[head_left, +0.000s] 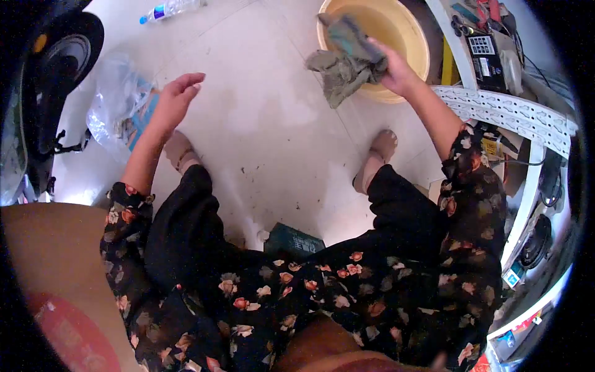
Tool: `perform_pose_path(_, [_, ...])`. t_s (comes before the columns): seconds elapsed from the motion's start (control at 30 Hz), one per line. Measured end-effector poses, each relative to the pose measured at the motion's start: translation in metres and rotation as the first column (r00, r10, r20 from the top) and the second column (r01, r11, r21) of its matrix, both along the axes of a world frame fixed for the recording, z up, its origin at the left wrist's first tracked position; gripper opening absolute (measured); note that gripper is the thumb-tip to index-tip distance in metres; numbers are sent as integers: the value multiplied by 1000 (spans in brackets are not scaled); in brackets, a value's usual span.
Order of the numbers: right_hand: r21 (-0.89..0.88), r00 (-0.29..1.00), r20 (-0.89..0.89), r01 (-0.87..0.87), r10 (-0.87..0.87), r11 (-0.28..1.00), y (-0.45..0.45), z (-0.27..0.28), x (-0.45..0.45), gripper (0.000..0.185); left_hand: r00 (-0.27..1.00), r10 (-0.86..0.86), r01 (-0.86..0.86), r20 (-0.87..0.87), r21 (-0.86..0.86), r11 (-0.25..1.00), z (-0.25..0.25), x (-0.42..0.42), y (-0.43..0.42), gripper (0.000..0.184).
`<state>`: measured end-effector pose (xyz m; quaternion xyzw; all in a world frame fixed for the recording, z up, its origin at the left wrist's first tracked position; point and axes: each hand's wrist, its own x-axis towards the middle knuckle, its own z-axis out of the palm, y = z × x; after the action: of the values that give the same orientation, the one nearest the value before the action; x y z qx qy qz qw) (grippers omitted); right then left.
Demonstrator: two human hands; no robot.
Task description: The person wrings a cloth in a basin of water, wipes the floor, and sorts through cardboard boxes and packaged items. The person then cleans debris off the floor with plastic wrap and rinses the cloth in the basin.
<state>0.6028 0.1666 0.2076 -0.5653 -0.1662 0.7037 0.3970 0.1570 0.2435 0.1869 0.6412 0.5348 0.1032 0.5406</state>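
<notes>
A crumpled grey-green cloth (347, 71) hangs from my right hand (396, 71), whose fingers are closed on its right side. The cloth is in front of part of a yellow plastic basin (423, 56) on the floor; whether the two touch, I cannot tell. My left hand (176, 102) is held out over the floor with its fingers stretched and nothing in it. Closest to that hand, on its left, lies a clear plastic bag (111, 102) with something blue and tan by it.
A plastic bottle (170, 9) lies at the top. On the right stands a white metal shelf frame (508, 115) holding tools, boxes and cables. A black wheel (74, 49) is at upper left, a cardboard box (62, 242) at lower left. Between my feet sits a dark green box (291, 239).
</notes>
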Motion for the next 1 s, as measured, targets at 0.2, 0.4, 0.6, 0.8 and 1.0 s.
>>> perform_pose_path(0.2, [18, 757, 651, 45, -45, 999, -18, -72, 87, 58, 931, -362, 363, -40, 23, 931, 12, 103, 3, 32])
perform_pose_path(0.4, [61, -51, 997, 82, -57, 995, -55, -110, 144, 73, 990, -144, 143, 13, -238, 961, -26, 225, 20, 54])
perform_pose_path(0.6, [134, 587, 656, 528, -474, 839, -86, -155, 175, 61, 986, 94, -24, 138, -439, 898, -72, 305, 22, 62])
perform_pose_path(0.8, [13, 850, 148, 510, -506, 860, -105, -172, 199, 52, 887, 349, -90, 304, -626, 775, -129, 312, 21, 48])
perform_pose_path(1.0, [60, 857, 215, 466, -468, 883, -102, -150, 147, 53, 830, 501, -250, 244, -641, 726, -133, 260, 0, 50])
